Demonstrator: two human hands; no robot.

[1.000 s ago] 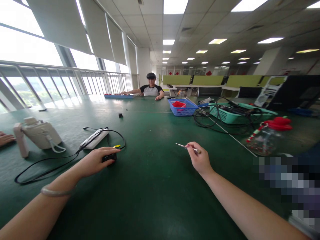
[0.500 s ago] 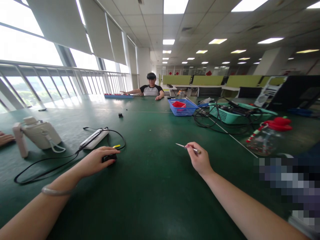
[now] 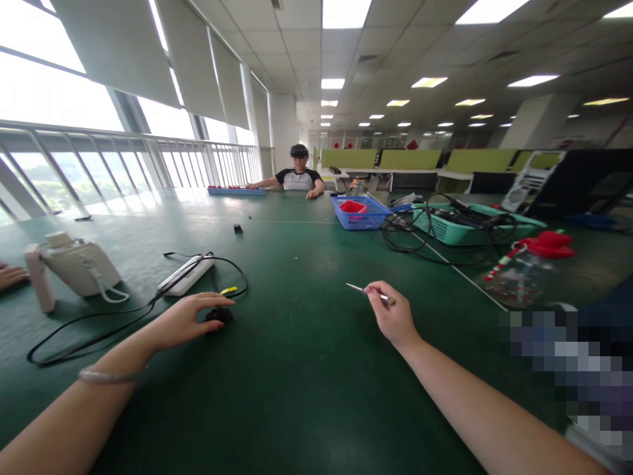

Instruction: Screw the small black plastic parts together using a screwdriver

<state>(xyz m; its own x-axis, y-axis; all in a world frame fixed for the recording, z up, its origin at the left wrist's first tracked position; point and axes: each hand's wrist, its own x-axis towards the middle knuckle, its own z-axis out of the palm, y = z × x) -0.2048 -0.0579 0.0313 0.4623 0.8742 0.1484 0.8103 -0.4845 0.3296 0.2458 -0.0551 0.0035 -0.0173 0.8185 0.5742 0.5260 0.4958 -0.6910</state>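
On the green table point(image 3: 297, 369), my left hand point(image 3: 190, 320) lies beside a small black object point(image 3: 220, 315), its thumb and fingers spread around the near side of it. What the black object is I cannot make out. My right hand point(image 3: 393, 313) pinches a thin metal tool with a pointed tip point(image 3: 355, 287), which points left. A white power bank point(image 3: 186, 276) with a black cord looped over it sits just beyond my left hand. Farther off stands a small black block point(image 3: 238, 229).
A beige bottle point(image 3: 82, 264) stands at the left, near another person's hand point(image 3: 10, 276). Blue point(image 3: 361, 218) and teal point(image 3: 459, 231) baskets, cables and a red-lidded jar point(image 3: 527, 274) are at the right. A person point(image 3: 299, 178) sits at the far side.
The fingers of my left hand have opened a little, and more of the black object shows. My right hand has barely shifted left with the tool.
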